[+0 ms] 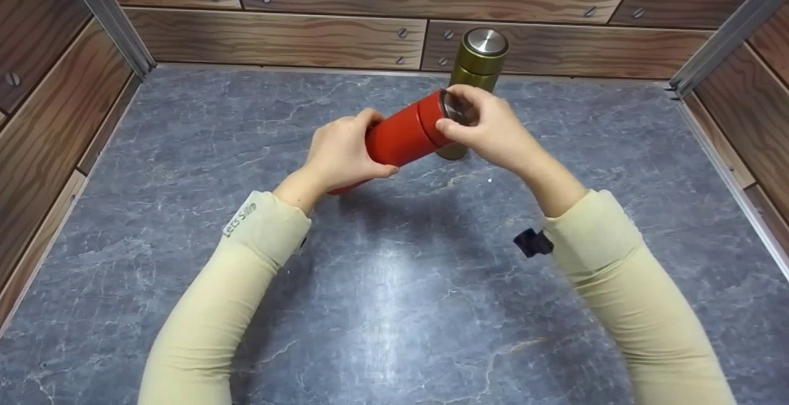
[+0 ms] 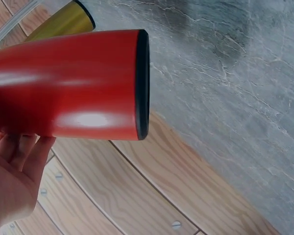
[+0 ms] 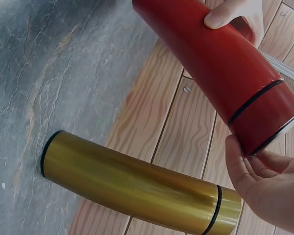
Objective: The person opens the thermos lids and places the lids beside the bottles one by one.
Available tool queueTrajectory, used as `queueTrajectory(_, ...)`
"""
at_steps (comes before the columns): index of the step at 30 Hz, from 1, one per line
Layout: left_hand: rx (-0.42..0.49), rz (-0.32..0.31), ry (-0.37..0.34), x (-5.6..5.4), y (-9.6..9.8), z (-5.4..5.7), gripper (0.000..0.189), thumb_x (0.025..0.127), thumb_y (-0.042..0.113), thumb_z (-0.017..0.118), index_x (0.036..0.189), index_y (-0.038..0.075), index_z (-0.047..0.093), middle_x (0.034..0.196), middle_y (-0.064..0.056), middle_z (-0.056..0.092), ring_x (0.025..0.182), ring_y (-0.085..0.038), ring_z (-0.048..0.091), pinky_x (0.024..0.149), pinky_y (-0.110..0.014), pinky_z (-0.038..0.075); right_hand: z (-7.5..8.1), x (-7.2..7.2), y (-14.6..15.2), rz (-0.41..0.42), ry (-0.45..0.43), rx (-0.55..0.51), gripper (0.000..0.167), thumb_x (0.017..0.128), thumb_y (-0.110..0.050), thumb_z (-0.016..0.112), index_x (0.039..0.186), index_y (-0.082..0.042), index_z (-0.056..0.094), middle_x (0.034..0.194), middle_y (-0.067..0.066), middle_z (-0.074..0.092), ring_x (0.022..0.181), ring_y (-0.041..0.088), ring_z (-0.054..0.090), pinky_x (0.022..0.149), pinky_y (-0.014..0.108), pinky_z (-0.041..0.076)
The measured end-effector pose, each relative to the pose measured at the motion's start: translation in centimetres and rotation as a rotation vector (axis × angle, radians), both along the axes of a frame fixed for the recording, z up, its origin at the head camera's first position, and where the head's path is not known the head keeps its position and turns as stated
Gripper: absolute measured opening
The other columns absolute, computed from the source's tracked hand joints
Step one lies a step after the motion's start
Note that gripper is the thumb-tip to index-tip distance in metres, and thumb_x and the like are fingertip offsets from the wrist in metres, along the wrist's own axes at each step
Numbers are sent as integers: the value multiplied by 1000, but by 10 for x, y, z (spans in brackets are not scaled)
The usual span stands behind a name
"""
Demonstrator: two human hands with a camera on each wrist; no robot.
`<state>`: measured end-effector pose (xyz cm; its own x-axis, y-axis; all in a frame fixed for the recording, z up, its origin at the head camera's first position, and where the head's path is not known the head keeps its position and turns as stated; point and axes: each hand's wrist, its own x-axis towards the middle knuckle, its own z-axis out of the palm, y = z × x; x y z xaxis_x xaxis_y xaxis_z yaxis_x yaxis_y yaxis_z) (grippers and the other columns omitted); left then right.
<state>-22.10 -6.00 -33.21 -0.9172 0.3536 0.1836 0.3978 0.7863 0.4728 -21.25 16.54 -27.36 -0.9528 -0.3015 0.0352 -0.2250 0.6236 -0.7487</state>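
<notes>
A red thermos flask is held tilted above the table, its lidded end up and to the right. My left hand grips its body, thumb along the near side. With thumb and fingers, my right hand grips the lid, which sits on the flask with a dark ring below it. The flask's black-rimmed base shows in the left wrist view, clear of the tabletop. Just behind the right hand, a gold-green thermos flask with a silver-topped lid stands upright on the table, partly hidden by that hand and the red flask.
The grey marbled tabletop is bordered by wood-patterned panels at the back and both sides. Metal corner posts rise at the back corners. A small black piece sits by the right cuff.
</notes>
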Motion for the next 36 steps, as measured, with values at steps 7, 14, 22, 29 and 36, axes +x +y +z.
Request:
queueTrajectory(7, -9, -5, 15, 0, 2, -2, 64, 68, 43, 74, 121, 14, 53, 102, -7, 67, 86, -21, 61, 77, -38, 50, 4, -3, -2, -104, -89, 99, 67, 86, -50, 58, 134, -5, 44, 126, 17, 56, 112, 27, 55, 94, 43, 45)
queueTrajectory(14, 3, -17, 7, -1, 3, -1, 66, 67, 43, 75, 121, 13, 53, 102, -6, 67, 86, -21, 61, 78, -38, 50, 6, -3, -4, -137, -99, 111, 60, 87, -46, 58, 126, -1, 51, 118, 18, 60, 102, 27, 59, 83, 38, 52)
queueTrajectory(22, 7, -39, -13, -2, 1, 0, 67, 66, 42, 76, 122, 13, 53, 103, -6, 66, 87, -21, 61, 79, -38, 50, 4, -4, 0, -52, -77, 112, 60, 86, -38, 61, 132, -3, 46, 122, 17, 58, 106, 27, 56, 92, 42, 46)
queueTrajectory(29, 23, -47, -40, -1, 0, -1, 67, 67, 42, 77, 122, 13, 52, 104, -6, 66, 87, -20, 60, 80, -37, 50, 2, -3, 3, 45, -62, 81, 59, 86, -27, 63, 136, -6, 42, 131, 15, 53, 117, 27, 53, 101, 45, 40)
queueTrajectory(36, 22, -32, -28, 0, 2, -1, 65, 67, 40, 76, 121, 12, 53, 102, -7, 66, 87, -21, 61, 79, -38, 50, 5, -2, 1, -55, -116, 111, 70, 86, -49, 60, 139, -7, 39, 130, 16, 54, 114, 28, 54, 96, 45, 44)
